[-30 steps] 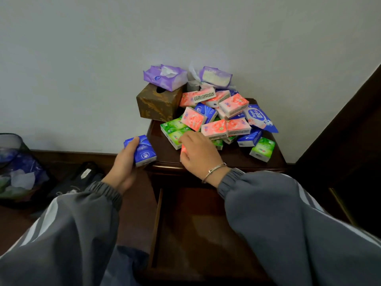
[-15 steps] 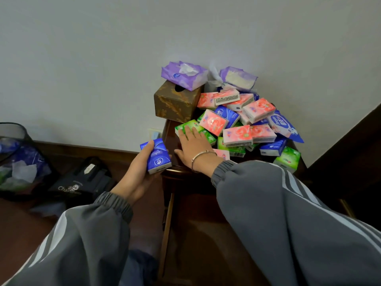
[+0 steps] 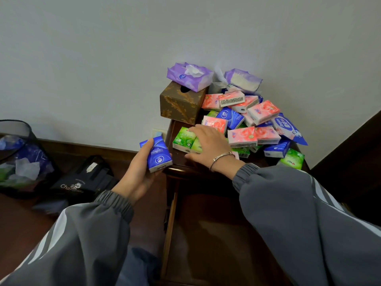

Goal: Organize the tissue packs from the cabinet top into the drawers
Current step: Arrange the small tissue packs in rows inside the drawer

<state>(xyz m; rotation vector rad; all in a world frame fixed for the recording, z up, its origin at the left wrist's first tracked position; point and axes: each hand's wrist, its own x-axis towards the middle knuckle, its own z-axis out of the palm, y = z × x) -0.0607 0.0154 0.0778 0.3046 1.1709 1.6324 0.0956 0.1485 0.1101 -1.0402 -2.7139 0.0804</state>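
A heap of small tissue packs, pink (image 3: pixel 242 137), blue (image 3: pixel 232 117) and green (image 3: pixel 184 138), covers the dark wooden cabinet top (image 3: pixel 179 159). My left hand (image 3: pixel 137 172) holds a blue tissue pack (image 3: pixel 157 153) just off the cabinet's left front corner. My right hand (image 3: pixel 208 145) lies flat with spread fingers over the green packs at the front left of the heap; whether it grips one I cannot tell. Below the top, a drawer (image 3: pixel 208 240) stands pulled out, its dark inside showing no packs.
A brown patterned tissue box (image 3: pixel 179 104) with a purple soft pack (image 3: pixel 189 76) on it stands at the back left; another purple pack (image 3: pixel 243 80) leans on the wall. A mesh bin (image 3: pixel 18 153) and a black bag (image 3: pixel 82 180) sit on the floor at left.
My right hand slid from the front edge up onto the green packs. My left hand with the blue pack drew closer to the cabinet's corner. The view shifted left.
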